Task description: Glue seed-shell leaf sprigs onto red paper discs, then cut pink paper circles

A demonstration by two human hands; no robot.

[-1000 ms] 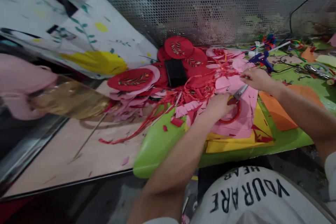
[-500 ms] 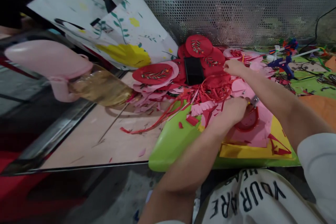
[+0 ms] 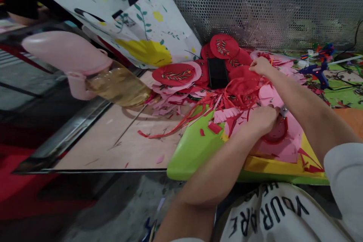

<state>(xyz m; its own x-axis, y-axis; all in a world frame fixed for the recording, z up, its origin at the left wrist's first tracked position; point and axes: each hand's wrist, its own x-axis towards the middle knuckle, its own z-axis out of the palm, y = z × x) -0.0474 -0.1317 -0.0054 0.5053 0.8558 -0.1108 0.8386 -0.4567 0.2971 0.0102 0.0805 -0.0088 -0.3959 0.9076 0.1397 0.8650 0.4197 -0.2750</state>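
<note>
My right hand (image 3: 260, 67) is closed in a pinch at the edge of a red paper disc (image 3: 242, 77), which tilts above a tangle of red paper strips (image 3: 238, 96). Lower down, my left hand (image 3: 265, 118) has its fingers curled at the near side of these strips; what it grips is hidden. Just beside it, a red loop handle (image 3: 279, 136) and a small metal part (image 3: 283, 111), seemingly of scissors, show over pink paper (image 3: 289, 147). Several red discs with leafy gold patterns (image 3: 224, 46) lie behind, around a black phone (image 3: 217, 73).
On the left, a pink-lidded bottle (image 3: 119, 87) of yellowish liquid stands before a patterned white bag (image 3: 170, 19). A blue glue gun (image 3: 317, 71) with a cord sits at right. Perforated metal (image 3: 269, 11) closes off the back. Yellow paper (image 3: 272, 164) and a green sheet (image 3: 193, 151) lie near the front edge.
The camera view has shifted, so most things appear farther right. My right hand stays at the red disc, more of which now shows. My left hand keeps its place by the strips.
</note>
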